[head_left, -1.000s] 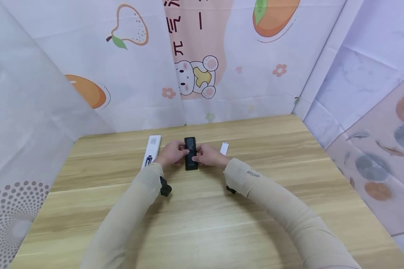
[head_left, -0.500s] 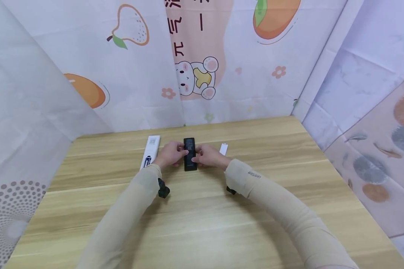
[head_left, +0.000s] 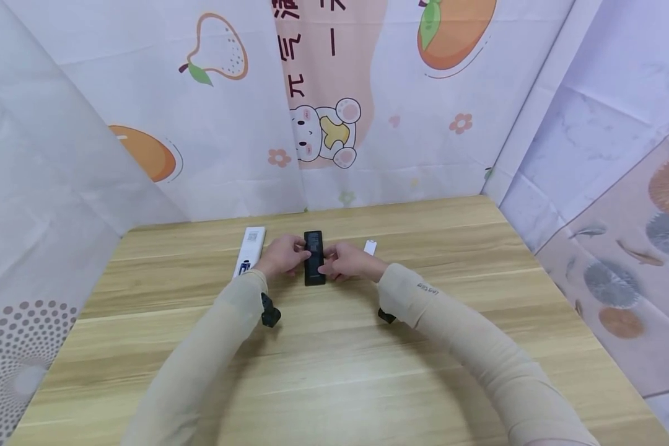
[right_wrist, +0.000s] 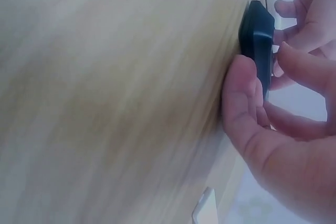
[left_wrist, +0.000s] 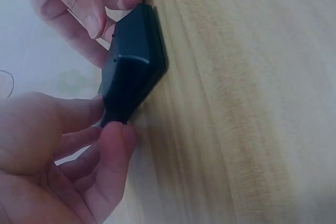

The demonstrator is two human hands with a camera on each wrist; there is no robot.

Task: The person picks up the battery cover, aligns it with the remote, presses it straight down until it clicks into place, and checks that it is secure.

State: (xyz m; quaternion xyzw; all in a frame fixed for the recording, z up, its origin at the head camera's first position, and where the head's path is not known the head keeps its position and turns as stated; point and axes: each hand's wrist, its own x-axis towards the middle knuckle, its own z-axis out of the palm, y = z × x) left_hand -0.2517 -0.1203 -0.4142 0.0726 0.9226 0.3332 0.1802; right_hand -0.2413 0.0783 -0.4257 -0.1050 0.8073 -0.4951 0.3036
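Note:
A long black remote control (head_left: 314, 259) with faint grey print on its upper face lies on the table between the two hands. The left hand (head_left: 281, 254) grips its left edge, thumb on top and fingers curled along the side. On the right edge the right hand (head_left: 348, 260) holds it the same way, thumb over the upper face. The left wrist view shows the near end of the remote control (left_wrist: 134, 56) close to the tabletop; in the right wrist view the right fingers hide part of the remote control (right_wrist: 257, 30).
Left of the left hand lies a long white bar (head_left: 254, 238) with a QR code and a dark blue patch, partly hidden by that hand. Behind the right wrist is a small white flat piece (head_left: 370, 248). Printed curtains (head_left: 401, 173) stand along the wooden table's (head_left: 334, 359) far edge.
The head view tilts slightly. Both hands keep their hold on the black remote control, which stays in about the same place; the right wrist shifts a little to the right.

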